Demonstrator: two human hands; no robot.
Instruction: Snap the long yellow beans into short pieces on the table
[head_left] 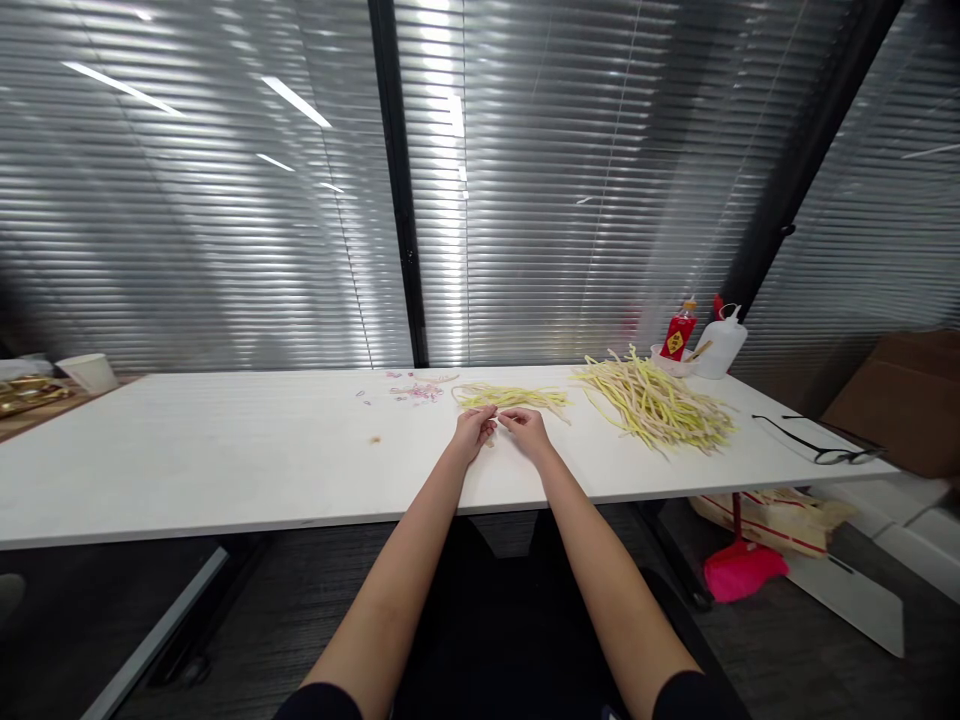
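Observation:
My left hand [472, 430] is closed in a pinch over the white table, and a short pale strand end [490, 442] shows below its fingers. Close beside it, my right hand [526, 430] also pinches with thumb and fingertips. Whatever lies between those right fingertips is too small to make out. Just behind both hands is a loose bundle of thin yellow strands [517, 397], laid sideways. A much larger heap of yellow and cream strands [652, 405] spreads to the right of my right hand.
Small pinkish loops [420, 391] lie scattered at the back left. Back right stand a red-labelled bottle [679, 332], a white bowl [673, 364] and a white squeeze bottle [721, 345]. Eyeglasses [832, 455] rest near the right edge. A paper cup [88, 373] stands far left.

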